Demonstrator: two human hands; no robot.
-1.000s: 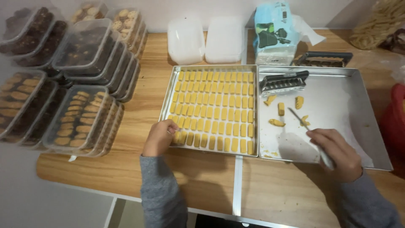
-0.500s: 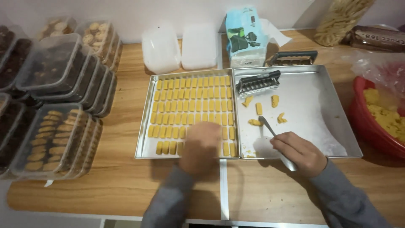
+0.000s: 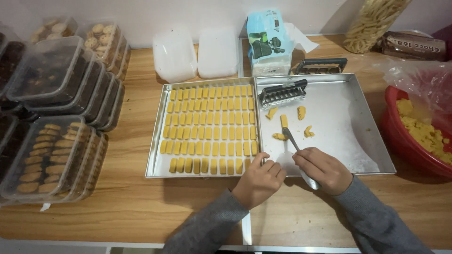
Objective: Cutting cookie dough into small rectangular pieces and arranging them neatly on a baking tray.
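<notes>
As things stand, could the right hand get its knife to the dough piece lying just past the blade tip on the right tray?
Probably yes. The right hand holds the knife with its tip right beside the dough piece. Only bare tray lies between, and the left hand sits lower, out of the way.

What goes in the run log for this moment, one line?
left hand: at filled tray corner, empty | right hand: grip on knife, tip by dough pieces | right tray

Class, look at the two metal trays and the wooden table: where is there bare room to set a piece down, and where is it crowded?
Free: the right tray right of the loose dough pieces, and the table in front of the left tray. Crowded: the left tray's rows of dough bars, though its bottom row ends short by the left hand.
</notes>
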